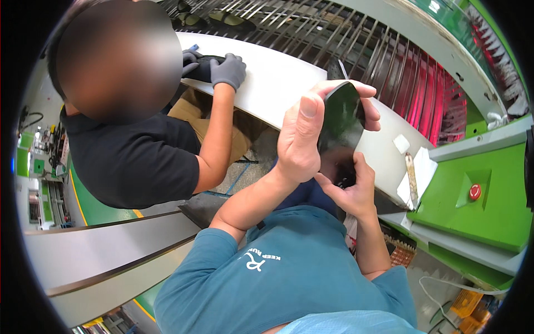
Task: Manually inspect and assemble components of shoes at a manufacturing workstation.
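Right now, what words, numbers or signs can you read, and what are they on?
White lettering on the teal shirt: it's there, but I won't copy printed words.
Pale marks on the red button: too small to read.
The held dark glossy piece: no writing I can make out.

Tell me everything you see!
Glossy panel: 1, dark, middle
Worktable: 1, white, centre
Co-worker: 1, black-shirted, left
Gloves: 2, grey, on co-worker
Workpiece: 1, black, under gloves
Rods: many, silvery, top
Machine housing: 1, green, right
Emergency-stop button: 1, red, on housing
Paper: 1, white, beside housing
Square pad: 1, white, near paper
Stick: 1, brownish, on paper
Crates: at least 2, orange, lower right
T-shirt: 1, teal, bottom
Left hand: 1, bare, panel's top
Right hand: 1, bare, panel's bottom
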`<state>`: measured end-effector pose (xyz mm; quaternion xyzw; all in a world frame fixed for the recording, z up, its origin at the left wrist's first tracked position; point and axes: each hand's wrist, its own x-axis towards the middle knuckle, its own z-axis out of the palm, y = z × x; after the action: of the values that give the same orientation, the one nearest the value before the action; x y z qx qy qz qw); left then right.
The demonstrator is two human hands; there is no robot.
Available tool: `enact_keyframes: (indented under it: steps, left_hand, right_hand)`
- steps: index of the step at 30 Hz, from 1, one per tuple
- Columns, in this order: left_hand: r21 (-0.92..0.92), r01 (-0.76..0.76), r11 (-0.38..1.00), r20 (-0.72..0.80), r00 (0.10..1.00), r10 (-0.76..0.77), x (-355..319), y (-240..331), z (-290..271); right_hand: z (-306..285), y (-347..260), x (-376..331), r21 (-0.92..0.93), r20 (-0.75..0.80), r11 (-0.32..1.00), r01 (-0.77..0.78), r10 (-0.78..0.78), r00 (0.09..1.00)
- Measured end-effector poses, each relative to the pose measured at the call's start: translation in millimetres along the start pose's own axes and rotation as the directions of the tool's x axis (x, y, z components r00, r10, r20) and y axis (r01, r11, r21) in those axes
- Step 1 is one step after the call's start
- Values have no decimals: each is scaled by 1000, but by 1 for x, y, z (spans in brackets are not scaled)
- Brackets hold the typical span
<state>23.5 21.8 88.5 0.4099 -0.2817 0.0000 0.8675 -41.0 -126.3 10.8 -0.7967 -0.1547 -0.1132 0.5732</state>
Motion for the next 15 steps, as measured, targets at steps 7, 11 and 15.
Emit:
enact_keyframes:
  steps: [7, 11, 15]
  left_hand:
    - [-130, 29, 991, 21, 999, -27, -5, -6, 2]
    - [-349, 79, 934, 112, 993, -42, 2, -18, -2]
    - [-297, 105, 949, -60, 990, -129, 3, -28, 6]
  right_hand:
    - [9, 11, -13, -18, -51, 995, 100, -101, 994]
    - [12, 9, -16, 43, -64, 999, 4, -1, 998]
    - [6, 7, -17, 32, -96, 999, -17, 20, 995]
